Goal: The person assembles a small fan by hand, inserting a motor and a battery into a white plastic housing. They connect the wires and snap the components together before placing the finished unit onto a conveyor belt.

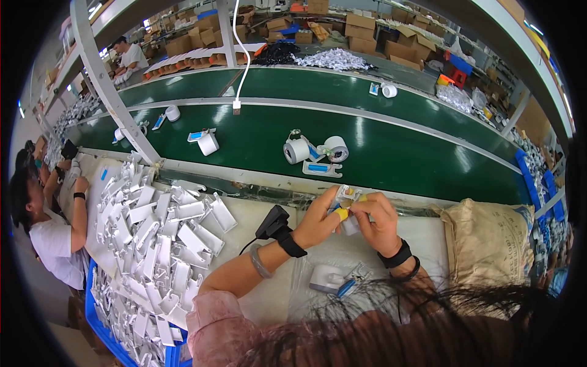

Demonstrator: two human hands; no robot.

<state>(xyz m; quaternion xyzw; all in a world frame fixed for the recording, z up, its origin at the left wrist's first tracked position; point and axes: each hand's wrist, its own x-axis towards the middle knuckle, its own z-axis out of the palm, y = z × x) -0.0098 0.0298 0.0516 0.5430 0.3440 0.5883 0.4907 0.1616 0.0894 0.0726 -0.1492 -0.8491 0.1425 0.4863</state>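
My left hand [319, 219] is closed round a small white plastic part [346, 193], held up over the near edge of the bench. My right hand [377, 224] meets it from the other side, thumb and fingers pinched at the same part. Yellow coverings show on some fingertips. Fingers hide most of the part, and any smaller piece in the pinch cannot be made out. Below the hands, on the plastic-covered bench [293, 287], lies a white cylindrical lamp-like unit [327, 278] joined to a bracket with a blue piece [347, 287].
A heap of white plastic housings [153, 238] spreads left, above a blue crate [101, 318]. Beyond runs a green conveyor [244, 131] carrying several white units [298, 150]. A woven sack [489, 244] lies right. A white cable [244, 55] hangs down. A co-worker [52, 238] sits left.
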